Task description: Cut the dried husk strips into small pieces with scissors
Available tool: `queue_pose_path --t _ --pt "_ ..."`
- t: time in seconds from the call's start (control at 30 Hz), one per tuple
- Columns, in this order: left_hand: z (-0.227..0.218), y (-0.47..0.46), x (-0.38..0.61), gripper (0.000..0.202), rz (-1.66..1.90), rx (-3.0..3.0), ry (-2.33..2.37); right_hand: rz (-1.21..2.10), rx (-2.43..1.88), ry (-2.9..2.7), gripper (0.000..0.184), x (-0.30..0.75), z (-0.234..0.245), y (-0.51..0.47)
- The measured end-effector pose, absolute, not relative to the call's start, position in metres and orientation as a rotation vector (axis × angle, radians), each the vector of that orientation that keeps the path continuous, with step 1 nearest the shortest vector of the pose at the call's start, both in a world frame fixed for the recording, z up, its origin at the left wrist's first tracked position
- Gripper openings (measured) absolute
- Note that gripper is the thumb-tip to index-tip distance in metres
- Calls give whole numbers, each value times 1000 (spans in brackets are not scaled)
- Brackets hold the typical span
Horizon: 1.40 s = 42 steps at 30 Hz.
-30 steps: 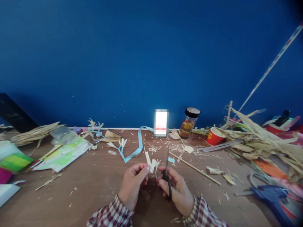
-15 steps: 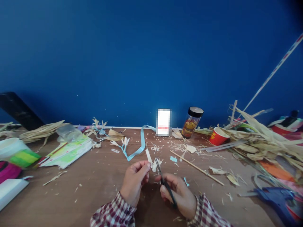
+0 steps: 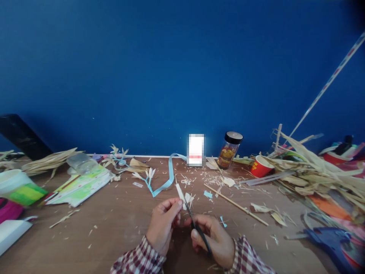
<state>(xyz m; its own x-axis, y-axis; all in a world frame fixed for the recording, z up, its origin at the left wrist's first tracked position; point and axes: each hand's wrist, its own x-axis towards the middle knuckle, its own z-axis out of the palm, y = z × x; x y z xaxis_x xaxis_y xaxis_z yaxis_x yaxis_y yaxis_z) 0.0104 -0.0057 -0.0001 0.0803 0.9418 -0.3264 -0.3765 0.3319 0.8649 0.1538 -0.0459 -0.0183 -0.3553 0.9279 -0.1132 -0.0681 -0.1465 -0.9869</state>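
Note:
My left hand (image 3: 164,224) pinches a small pale strip of dried husk (image 3: 180,192) between thumb and fingertips, held up over the brown table (image 3: 119,224). My right hand (image 3: 215,238) grips black-handled scissors (image 3: 196,226), whose blades point up and left and meet the husk strip just right of my left fingertips. Both wrists wear red-and-white checked sleeves. Husk clippings (image 3: 188,198) lie on the table right behind my hands.
A light-blue ribbon (image 3: 168,179), a thin wooden stick (image 3: 235,204), a black-lidded jar (image 3: 229,150) and a red paper cup (image 3: 260,166) lie behind. Dried husks (image 3: 316,171) pile at right, a blue glue gun (image 3: 330,239) near right, coloured paper (image 3: 81,185) and rolls at left.
The scissors tilted from upright to slanting left, and their blades moved onto the husk strip. My left hand stayed in place, still pinching the strip.

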Motion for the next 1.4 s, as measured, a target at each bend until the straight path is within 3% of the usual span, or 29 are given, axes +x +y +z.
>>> queue_pose_path --t 1.4 --pt "-1 -4 13 25 1090 656 1089 1605 -1140 -1344 35 154 -22 -45"
